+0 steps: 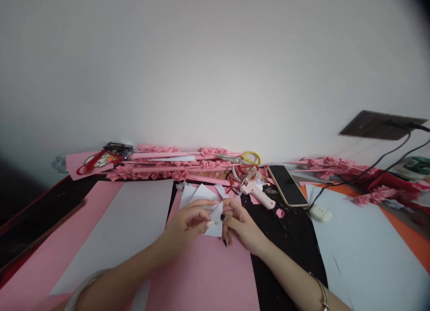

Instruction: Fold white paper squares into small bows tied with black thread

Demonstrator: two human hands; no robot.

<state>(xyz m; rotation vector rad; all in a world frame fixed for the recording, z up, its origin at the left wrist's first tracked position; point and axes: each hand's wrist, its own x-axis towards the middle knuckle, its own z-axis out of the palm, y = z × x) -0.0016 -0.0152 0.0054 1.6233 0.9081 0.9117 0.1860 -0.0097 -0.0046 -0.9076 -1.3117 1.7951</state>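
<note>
A small piece of white paper, partly folded, is held between my two hands. My left hand pinches its left side between thumb and fingers. On the other side, my right hand grips the paper's right edge, its dark-nailed thumb on the front. Under and behind my fingers lie more white paper squares, partly covered by the hands. All this is above a large pink sheet. A pink glue gun lies just beyond my right hand.
Pink paper flower stems run along the wall, with yellow-handled scissors on them. A phone and a white charger-like block lie right. Large white sheets flank both sides. Black cables hang from a wall socket.
</note>
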